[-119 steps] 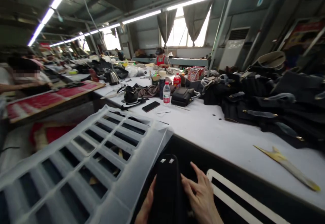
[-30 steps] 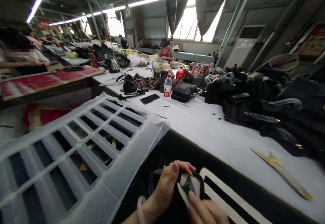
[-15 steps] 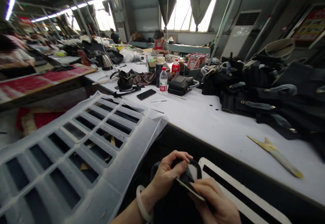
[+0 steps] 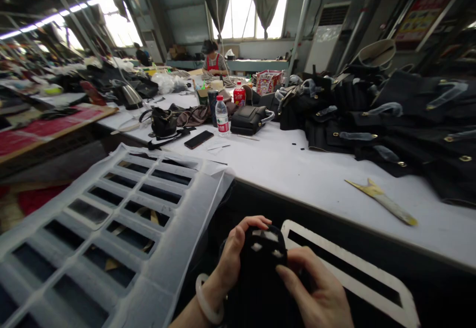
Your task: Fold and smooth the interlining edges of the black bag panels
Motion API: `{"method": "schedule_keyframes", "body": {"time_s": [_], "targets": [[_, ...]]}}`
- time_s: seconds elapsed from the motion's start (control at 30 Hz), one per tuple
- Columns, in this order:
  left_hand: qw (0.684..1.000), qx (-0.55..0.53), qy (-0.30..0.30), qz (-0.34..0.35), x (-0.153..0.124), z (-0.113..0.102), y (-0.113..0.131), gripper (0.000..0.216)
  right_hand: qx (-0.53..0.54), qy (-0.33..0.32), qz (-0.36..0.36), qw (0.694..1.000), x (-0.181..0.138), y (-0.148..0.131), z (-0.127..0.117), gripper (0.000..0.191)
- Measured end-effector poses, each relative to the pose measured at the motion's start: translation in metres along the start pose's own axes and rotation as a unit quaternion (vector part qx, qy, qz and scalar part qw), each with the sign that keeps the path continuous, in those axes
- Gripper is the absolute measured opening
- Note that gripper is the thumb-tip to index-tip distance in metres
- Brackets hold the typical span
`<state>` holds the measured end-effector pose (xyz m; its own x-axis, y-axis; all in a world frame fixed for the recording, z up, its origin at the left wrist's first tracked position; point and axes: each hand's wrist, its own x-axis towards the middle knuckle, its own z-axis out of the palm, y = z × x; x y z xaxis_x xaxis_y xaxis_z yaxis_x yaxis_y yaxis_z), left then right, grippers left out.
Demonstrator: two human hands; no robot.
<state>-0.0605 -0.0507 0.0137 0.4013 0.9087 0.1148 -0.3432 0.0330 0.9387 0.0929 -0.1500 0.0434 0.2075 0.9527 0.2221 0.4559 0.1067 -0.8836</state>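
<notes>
In front of my body I hold a black, soft-looking piece (image 4: pixel 265 273) with a rounded top edge and small pale patches near that edge. It could be leather or cloth; I cannot tell. My left hand (image 4: pixel 235 249) grips its left side, fingers curled over the top, a white bangle (image 4: pixel 208 302) round the wrist. On the right edge, my right hand (image 4: pixel 316 286) pinches the piece between thumb and fingers. The lower part blends into the dark background. Behind my right hand lies a pale frame with a long slot (image 4: pixel 349 268).
At left stands a translucent white plastic rack with slots (image 4: pixel 156 263). On the white table (image 4: pixel 275 169) are a phone (image 4: pixel 199 139), a water bottle (image 4: pixel 222 120), a black bag (image 4: pixel 250 120), a worn yellowish tool (image 4: pixel 383 201) and heaped black bags (image 4: pixel 372 120). A person (image 4: pixel 213 63) sits farther back.
The black piece has been turned, so its pale patches now face me and the light flat edge no longer shows. My left thumb has lifted upright. The view has swung right.
</notes>
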Motion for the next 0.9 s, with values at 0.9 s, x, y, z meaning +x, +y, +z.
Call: {"method": "schedule_keyframes", "body": {"time_s": [0.9], "targets": [[0.995,0.046,0.051,-0.067,-0.007,-0.007,0.001,0.021,0.181,0.107,0.213,0.954,0.003,0.012,0.054,0.043]]}}
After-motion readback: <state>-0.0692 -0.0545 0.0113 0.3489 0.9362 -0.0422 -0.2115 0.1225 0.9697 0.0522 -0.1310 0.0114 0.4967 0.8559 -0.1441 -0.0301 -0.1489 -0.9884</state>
